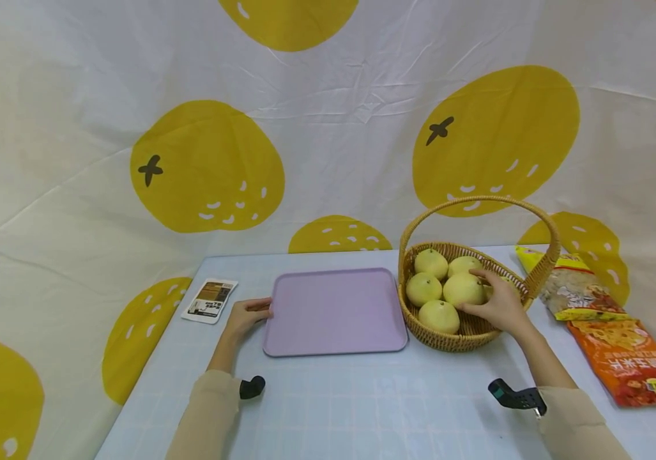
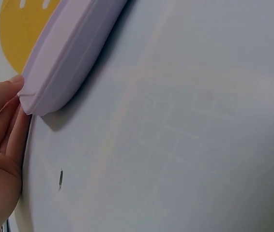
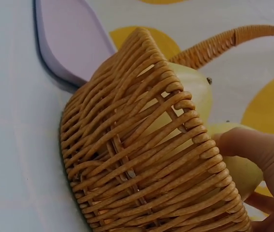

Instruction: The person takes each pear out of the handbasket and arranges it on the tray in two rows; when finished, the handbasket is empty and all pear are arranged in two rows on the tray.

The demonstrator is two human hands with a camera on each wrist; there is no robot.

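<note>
A lilac tray (image 1: 336, 312) lies on the table, its left edge pinched by my left hand (image 1: 247, 317). In the left wrist view the thumb rests over the tray's rim and the fingers are at its outer side. To the right stands a wicker basket (image 1: 448, 345) with a tall arched handle, holding several round pale yellow pears (image 1: 430, 263). My right hand (image 1: 503, 306) reaches into the basket and grips one pear (image 1: 464, 289) between thumb and fingers. In the right wrist view the basket's wall (image 3: 127, 159) hides much of the fruit.
A white and brown packet (image 1: 209, 301) lies left of the tray. Right of the basket are a yellow and clear snack bag (image 1: 580, 291) and an orange snack bag (image 1: 629, 364). Behind the table hangs a white cloth with yellow fruit prints (image 1: 207, 166).
</note>
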